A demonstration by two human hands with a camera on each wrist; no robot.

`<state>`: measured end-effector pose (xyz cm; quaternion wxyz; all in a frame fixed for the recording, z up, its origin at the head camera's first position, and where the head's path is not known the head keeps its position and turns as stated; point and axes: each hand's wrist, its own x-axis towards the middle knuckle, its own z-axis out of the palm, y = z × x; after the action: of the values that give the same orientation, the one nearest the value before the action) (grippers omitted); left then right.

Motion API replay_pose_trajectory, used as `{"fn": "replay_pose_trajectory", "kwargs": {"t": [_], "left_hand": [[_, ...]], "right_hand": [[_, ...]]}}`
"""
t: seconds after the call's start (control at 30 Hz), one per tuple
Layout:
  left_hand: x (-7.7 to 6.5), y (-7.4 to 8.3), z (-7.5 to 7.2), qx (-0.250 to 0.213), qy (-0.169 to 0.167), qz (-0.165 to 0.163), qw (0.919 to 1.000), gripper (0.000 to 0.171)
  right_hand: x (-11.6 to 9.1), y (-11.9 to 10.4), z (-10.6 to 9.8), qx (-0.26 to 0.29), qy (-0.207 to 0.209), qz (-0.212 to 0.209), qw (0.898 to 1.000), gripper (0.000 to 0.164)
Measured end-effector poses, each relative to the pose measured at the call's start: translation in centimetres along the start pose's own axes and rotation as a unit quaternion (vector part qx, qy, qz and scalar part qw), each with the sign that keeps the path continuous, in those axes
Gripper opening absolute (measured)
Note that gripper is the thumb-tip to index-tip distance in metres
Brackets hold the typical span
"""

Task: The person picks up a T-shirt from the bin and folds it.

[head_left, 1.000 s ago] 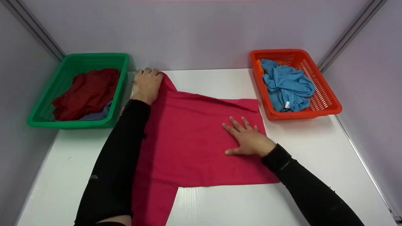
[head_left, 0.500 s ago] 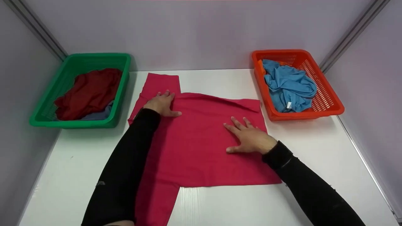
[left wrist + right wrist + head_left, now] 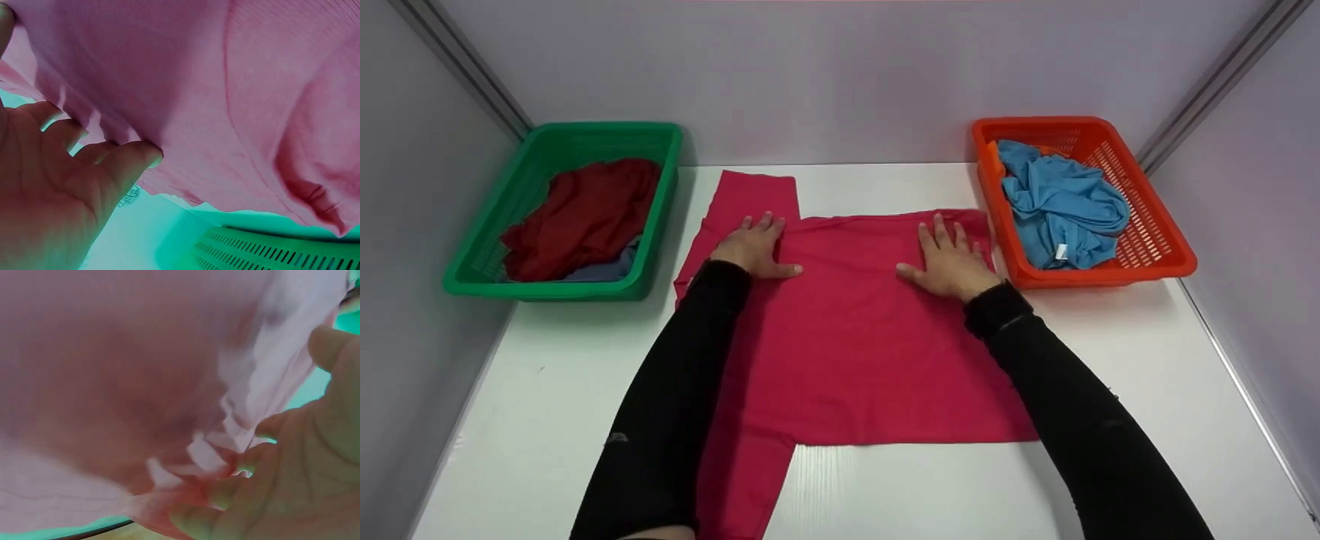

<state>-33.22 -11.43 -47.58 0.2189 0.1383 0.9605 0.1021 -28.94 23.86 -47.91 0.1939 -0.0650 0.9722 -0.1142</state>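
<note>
A pinkish-red shirt [image 3: 855, 345] lies spread on the white table, its hem toward the right. One sleeve [image 3: 757, 196] points to the back wall, and the other sleeve [image 3: 746, 480] runs toward the front edge. My left hand [image 3: 750, 250] rests flat near the base of the far sleeve, thumb out to the side. On the far right part of the shirt lies my right hand [image 3: 950, 264], fingers spread on the cloth. Both wrist views show fingers touching the fabric [image 3: 185, 107]. My left forearm hides part of the shirt's left side.
At the back left stands a green basket [image 3: 454, 281] with a dark red cloth [image 3: 585, 217] and a greyish-blue cloth [image 3: 607, 268]. An orange-red basket [image 3: 1155, 225] with a blue garment [image 3: 1061, 202] stands at the back right, close to the shirt's far corner. Walls enclose the table.
My left hand has let go of the far sleeve's end, which now lies flat, and moved onto the shirt. My right hand has slid away from me; the folded far edge is spread out flatter.
</note>
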Motion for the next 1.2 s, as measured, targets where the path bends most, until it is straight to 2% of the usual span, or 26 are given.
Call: {"fn": "replay_pose_trajectory", "kwargs": {"t": [0.2, 0.47, 0.6, 0.7, 0.8, 0.97, 1.1, 1.2], "left_hand": [[-0.2, 0.0, -0.2, -0.01, 0.004, -0.005, 0.9999, 0.104], [0.2, 0.0, -0.5, -0.012, -0.002, -0.018, 0.9998, 0.105], [0.3, 0.2, -0.2, 0.004, 0.021, -0.021, 0.9995, 0.101], [-0.3, 0.2, -0.1, 0.033, 0.044, -0.026, 0.9982, 0.095], [-1.6, 0.1, -0.1, 0.048, 0.052, -0.025, 0.9972, 0.091], [-5.5, 0.5, 0.4, 0.047, 0.032, -0.001, 0.9984, 0.092], [-8.5, 1.0, 1.8, 0.038, -0.005, 0.012, 0.9992, 0.093], [-9.7, 1.2, 3.0, 0.027, -0.026, 0.014, 0.9992, 0.099]], "right_hand": [[1.3, 1.0, -0.5, 0.003, -0.027, 0.025, 0.999, 0.105], [1.8, 1.6, -0.8, -0.014, -0.031, 0.018, 0.999, 0.105], [2.1, 1.9, -0.9, -0.012, -0.029, 0.018, 0.999, 0.103], [1.8, 1.8, -0.8, -0.008, -0.02, 0.02, 1.0, 0.1], [1.0, 1.4, -0.4, -0.014, -0.009, 0.017, 1.0, 0.097], [-2.0, 0.7, 0.4, -0.028, -0.005, -0.015, 0.999, 0.096], [-5.0, 0.4, 1.3, -0.029, -0.035, -0.039, 0.998, 0.103], [-6.3, 0.5, 1.9, -0.032, -0.057, -0.044, 0.997, 0.11]]}}
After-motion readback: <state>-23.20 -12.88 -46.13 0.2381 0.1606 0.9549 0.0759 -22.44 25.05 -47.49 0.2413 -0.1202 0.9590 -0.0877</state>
